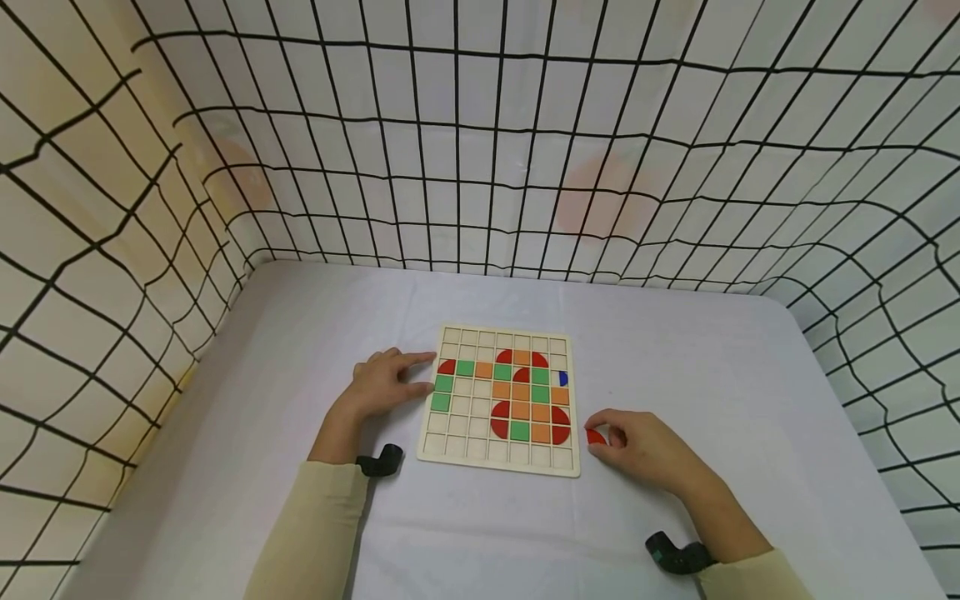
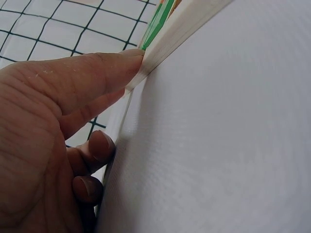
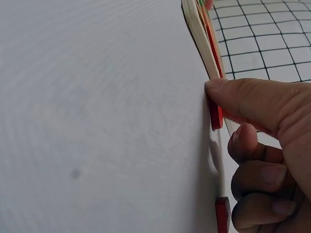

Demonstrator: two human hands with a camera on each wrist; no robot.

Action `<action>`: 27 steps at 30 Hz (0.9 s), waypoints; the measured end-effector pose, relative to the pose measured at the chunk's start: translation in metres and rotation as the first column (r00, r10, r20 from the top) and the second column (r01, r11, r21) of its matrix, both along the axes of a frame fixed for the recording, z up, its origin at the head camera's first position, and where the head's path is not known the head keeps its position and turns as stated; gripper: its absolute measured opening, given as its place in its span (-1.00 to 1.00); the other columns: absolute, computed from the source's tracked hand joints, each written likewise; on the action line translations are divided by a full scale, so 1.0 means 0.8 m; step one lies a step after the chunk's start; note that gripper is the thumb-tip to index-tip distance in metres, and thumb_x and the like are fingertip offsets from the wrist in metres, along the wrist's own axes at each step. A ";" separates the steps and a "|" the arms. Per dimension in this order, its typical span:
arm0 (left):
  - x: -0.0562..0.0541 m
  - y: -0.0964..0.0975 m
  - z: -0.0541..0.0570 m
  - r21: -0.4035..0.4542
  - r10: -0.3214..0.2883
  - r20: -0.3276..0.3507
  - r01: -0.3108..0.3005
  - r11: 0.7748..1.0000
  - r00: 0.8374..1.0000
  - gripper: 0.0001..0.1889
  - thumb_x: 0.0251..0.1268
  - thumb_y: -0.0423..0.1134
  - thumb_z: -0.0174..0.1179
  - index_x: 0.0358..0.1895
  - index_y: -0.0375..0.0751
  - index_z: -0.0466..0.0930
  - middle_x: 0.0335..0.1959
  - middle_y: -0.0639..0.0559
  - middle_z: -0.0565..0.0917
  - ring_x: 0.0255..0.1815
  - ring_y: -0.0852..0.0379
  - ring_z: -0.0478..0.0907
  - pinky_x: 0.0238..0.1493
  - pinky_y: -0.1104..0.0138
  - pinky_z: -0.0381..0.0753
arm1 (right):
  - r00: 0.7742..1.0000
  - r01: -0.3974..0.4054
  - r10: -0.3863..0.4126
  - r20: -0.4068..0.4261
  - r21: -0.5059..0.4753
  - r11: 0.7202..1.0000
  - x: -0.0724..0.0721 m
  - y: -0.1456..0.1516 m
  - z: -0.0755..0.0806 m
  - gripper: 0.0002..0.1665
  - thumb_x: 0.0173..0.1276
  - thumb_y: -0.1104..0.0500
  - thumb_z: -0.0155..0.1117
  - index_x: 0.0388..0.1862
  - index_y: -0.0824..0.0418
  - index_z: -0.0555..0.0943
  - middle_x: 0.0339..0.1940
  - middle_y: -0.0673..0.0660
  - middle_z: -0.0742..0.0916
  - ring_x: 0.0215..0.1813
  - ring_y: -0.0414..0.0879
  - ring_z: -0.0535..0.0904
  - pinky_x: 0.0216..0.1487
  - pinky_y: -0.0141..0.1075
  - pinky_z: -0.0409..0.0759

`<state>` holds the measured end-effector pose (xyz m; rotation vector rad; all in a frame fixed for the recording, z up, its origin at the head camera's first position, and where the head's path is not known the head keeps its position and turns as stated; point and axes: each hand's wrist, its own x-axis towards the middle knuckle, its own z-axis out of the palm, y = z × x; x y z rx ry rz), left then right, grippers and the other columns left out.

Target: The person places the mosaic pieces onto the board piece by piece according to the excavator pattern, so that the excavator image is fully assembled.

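A pale wooden grid board (image 1: pixel 457 446) lies between the hands, with green, orange and red tiles and one blue piece (image 1: pixel 563 379) set in its squares. At its left edge, the thumb and straight index finger of my left hand (image 1: pixel 381 383) touch the rim, as the left wrist view also shows. Just right of the board, my right hand (image 1: pixel 648 446) pinches a red rounded tile (image 1: pixel 595 437) between thumb and forefinger. Another red piece (image 3: pixel 222 213) shows below the curled fingers in the right wrist view; whether it is touched, I cannot tell.
Under the board spreads a white cloth-covered table (image 1: pixel 487 533). Black wire mesh (image 1: pixel 487 167) rises along the back and both sides. A black wrist device (image 1: pixel 382 461) sits by the left sleeve, another (image 1: pixel 675 554) by the right.
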<state>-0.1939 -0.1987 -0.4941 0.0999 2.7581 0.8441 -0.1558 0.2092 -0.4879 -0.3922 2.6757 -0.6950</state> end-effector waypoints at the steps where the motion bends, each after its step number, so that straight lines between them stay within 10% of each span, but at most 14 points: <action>1: 0.000 0.000 0.000 0.000 -0.001 0.000 0.001 1.000 1.000 -0.37 0.24 0.06 0.36 0.42 0.21 0.52 -0.31 0.03 0.48 -0.23 0.04 0.35 -0.06 0.10 0.16 | 1.000 -0.002 0.002 -0.009 0.003 1.000 0.000 0.000 0.000 -0.69 0.27 0.02 0.50 -0.02 0.00 0.71 -0.59 -0.06 0.48 -0.49 -0.20 0.38 -0.49 -0.38 0.26; 27: 0.001 -0.002 0.000 0.018 -0.006 -0.018 0.006 1.000 1.000 -0.37 0.25 0.07 0.37 0.42 0.18 0.53 -0.37 0.04 0.43 -0.29 0.05 0.31 -0.09 0.10 0.12 | 1.000 0.024 -0.024 0.000 0.035 0.999 -0.003 0.022 0.006 -0.68 0.32 0.06 0.46 0.05 0.01 0.71 -0.51 -0.03 0.52 -0.40 -0.16 0.41 -0.42 -0.34 0.34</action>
